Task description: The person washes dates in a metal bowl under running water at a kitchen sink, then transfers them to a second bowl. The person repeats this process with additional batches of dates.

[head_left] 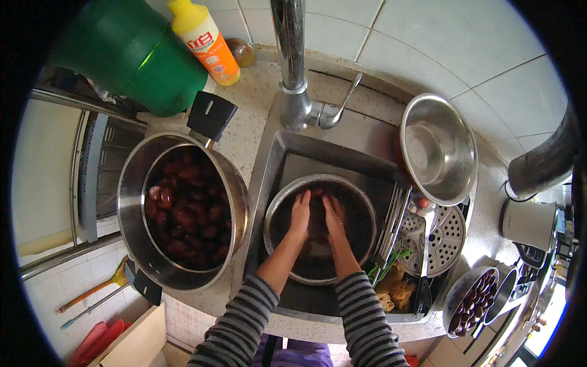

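Note:
My left hand and my right hand reach into a round metal basin that stands in the stainless steel sink. They face each other with a gap between them and extended fingers, and neither plainly holds anything. Dark liquid in the basin partly obscures the fingers. A few reddish-brown pieces show dimly near the fingertips; what lies deeper is hidden. On the counter to the left, a large two-handled steel pot is filled with wet, reddish-brown chestnut-like pieces.
Above the sink rises a chrome faucet. An upright-tilted steel bowl, a perforated steamer plate and a black-handled ladle crowd the right side. Farther right stands a pan of chestnuts. Behind the pot are a green bucket and a detergent bottle.

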